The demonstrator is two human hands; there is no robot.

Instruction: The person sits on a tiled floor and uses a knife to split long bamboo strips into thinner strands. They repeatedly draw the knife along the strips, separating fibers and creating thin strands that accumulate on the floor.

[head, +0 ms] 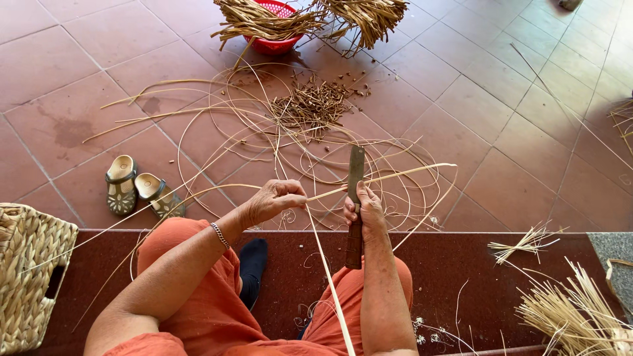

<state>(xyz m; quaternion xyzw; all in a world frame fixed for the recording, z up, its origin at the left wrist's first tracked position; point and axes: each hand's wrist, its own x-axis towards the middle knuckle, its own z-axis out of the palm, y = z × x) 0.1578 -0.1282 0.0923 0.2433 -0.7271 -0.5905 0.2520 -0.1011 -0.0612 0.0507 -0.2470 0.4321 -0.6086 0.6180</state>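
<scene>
- Lower centre: right hand [364, 209] closed round a long dark-handled knife [355, 204], blade upright.
- Beside it, left hand [277, 200] pinches a thin pale cane strip [330, 290], apparently against the blade.
- A slip there could cut fingers.
- Upper frame: red plastic basket [273, 45] under cane bundles.

dull metal knife blade [355, 170], smooth pale cane strip [395, 175], woven straw basket [30, 270], matt terracotta floor tiles [501, 132]

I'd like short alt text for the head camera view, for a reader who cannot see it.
Seen from above, a seated person in orange clothes splits a long pale cane strip: the left hand pinches it, and the right hand holds a flat-bladed knife with a dark wooden handle upright. Loose cane coils, a pair of sandals and a red plastic basket lie on the red tiled floor.
</scene>
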